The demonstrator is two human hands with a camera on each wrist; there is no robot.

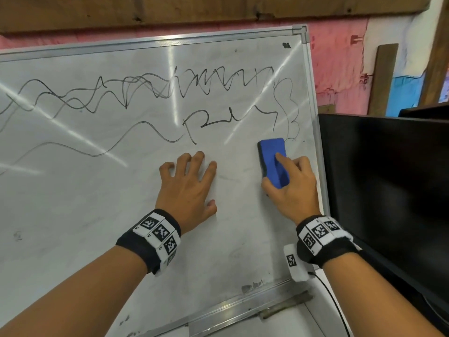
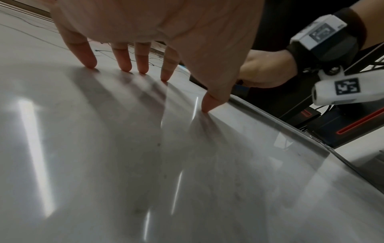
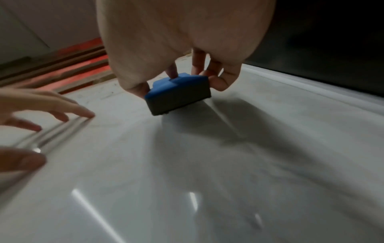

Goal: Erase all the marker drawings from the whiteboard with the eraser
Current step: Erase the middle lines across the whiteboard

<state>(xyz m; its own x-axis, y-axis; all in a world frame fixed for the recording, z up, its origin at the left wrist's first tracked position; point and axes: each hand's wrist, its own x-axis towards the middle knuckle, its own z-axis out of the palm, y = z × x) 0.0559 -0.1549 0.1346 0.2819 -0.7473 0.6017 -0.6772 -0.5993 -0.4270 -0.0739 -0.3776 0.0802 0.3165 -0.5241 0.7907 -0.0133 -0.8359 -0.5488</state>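
A whiteboard in a metal frame leans ahead of me. Black marker scribbles run across its upper half, and a wavy line crosses lower left. My right hand grips a blue eraser with a dark felt base pressed on the board near its right edge, just below the scribbles' lower right end. My left hand is spread, its fingertips resting on the bare board left of the eraser.
A black monitor stands right beside the board's right frame. The board's bottom tray holds a thin stick-like item. A wooden beam runs above, with a pink wall behind.
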